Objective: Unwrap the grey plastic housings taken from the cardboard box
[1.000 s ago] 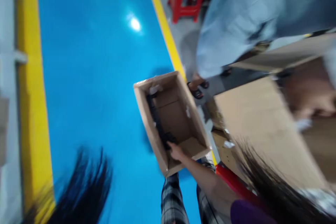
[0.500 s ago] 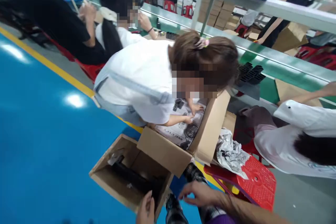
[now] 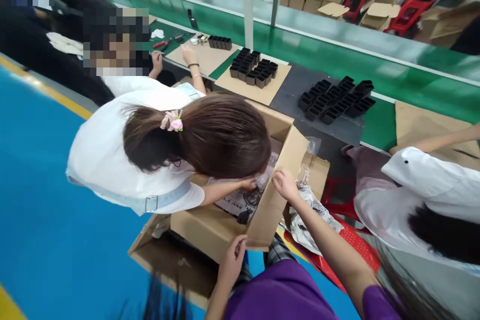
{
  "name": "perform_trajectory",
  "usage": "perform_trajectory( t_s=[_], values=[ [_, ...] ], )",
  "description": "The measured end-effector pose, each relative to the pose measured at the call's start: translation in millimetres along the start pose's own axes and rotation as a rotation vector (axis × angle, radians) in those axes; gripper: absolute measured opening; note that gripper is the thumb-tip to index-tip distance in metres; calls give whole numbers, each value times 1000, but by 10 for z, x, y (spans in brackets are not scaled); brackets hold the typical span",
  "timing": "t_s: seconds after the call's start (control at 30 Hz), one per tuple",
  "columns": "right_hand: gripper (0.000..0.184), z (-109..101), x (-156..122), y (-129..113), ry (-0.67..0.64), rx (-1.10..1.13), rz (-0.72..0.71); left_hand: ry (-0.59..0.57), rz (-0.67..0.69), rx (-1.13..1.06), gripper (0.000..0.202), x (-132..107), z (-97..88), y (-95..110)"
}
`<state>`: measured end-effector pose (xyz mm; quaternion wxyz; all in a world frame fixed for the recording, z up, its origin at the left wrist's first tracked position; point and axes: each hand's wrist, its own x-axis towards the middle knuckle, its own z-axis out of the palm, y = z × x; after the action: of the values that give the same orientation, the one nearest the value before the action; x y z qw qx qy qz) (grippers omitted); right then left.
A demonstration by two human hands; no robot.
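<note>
A cardboard box (image 3: pixel 275 197) stands open in front of me, its near right flap raised. My right hand (image 3: pixel 287 186) has its fingers closed over the upper edge of that flap. At the flap's lower left corner, my left hand (image 3: pixel 231 260) is curled with thumb and fingertips against the cardboard. Printed paper (image 3: pixel 234 202) and a small black part (image 3: pixel 243 216) show inside the box. A co-worker in a white top leans over it, one hand (image 3: pixel 248 184) on the paper; the head hides much of the inside.
A second open carton (image 3: pixel 176 265) stands on the blue floor at lower left. Crumpled paper (image 3: pixel 311 222) lies on a red stool (image 3: pixel 360 245) at right. Black parts (image 3: pixel 333 100) in clusters are on the green bench (image 3: pixel 380 122). Other people sit along it.
Both my hands have come to the box flap; the right moved up and forward. The co-worker's head has lowered and shifted left over the box. My view has moved closer, showing more bench.
</note>
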<state>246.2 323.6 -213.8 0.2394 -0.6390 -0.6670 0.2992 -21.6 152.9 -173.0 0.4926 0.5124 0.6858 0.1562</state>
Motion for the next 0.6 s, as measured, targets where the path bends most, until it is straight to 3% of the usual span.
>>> perform_trajectory(
  t_s=[0.3, 0.43, 0.6],
  values=[
    [31, 142, -56, 165, 43, -40, -163, 45, -112, 5, 29, 186, -65, 104],
    [28, 211, -51, 250, 186, -82, -256, 55, -144, 1, 28, 382, 7, 89],
    [25, 229, -17, 300, 216, -107, -306, 62, -196, -27, 26, 455, 132, -9]
  ],
)
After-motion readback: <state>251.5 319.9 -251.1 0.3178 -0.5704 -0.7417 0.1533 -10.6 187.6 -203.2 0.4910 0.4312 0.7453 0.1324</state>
